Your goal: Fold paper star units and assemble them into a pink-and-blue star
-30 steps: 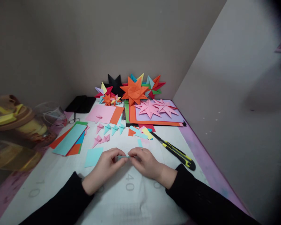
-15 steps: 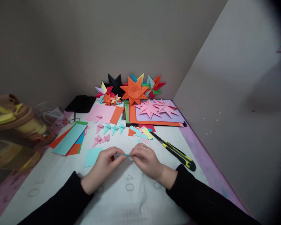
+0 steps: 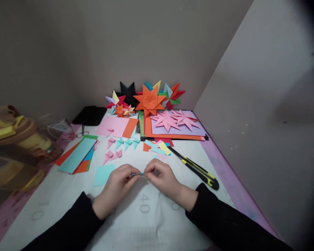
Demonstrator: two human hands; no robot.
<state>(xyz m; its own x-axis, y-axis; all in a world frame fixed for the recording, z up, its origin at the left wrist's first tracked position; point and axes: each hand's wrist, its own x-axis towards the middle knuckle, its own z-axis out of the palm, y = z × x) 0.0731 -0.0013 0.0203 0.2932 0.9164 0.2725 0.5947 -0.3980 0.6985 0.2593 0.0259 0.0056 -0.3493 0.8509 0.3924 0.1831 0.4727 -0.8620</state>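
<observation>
Pinching a small folded piece of light blue paper (image 3: 137,174) between thumb and fingertips, the left hand (image 3: 117,190) and the right hand (image 3: 163,179) meet just below the middle of the frame, fingers clamped on the piece from either side. Compared with a second ago the visible strip between the fingertips is shorter and the hands have drawn closer together, which suggests the fold has been pressed tighter, another crease set in the small unit.

Just left of the left hand lies one light blue square (image 3: 104,174) flat on the white mat (image 3: 146,223). Above the hands sit small folded units (image 3: 120,146): about four pink and three light blue, though the far ones are too small to count surely. Right of them is a scatter of paper scraps (image 3: 157,147). One yellow-and-black knife (image 3: 196,168) lies slantwise at centre right. At centre left is one stack of coloured strips (image 3: 77,155), and behind it one pair of scissors (image 3: 83,131). Further up, two pink stars (image 3: 175,120) rest on a lilac sheet (image 3: 199,131), and one large orange star (image 3: 149,100) stands among several multicoloured ones against the wall.
</observation>
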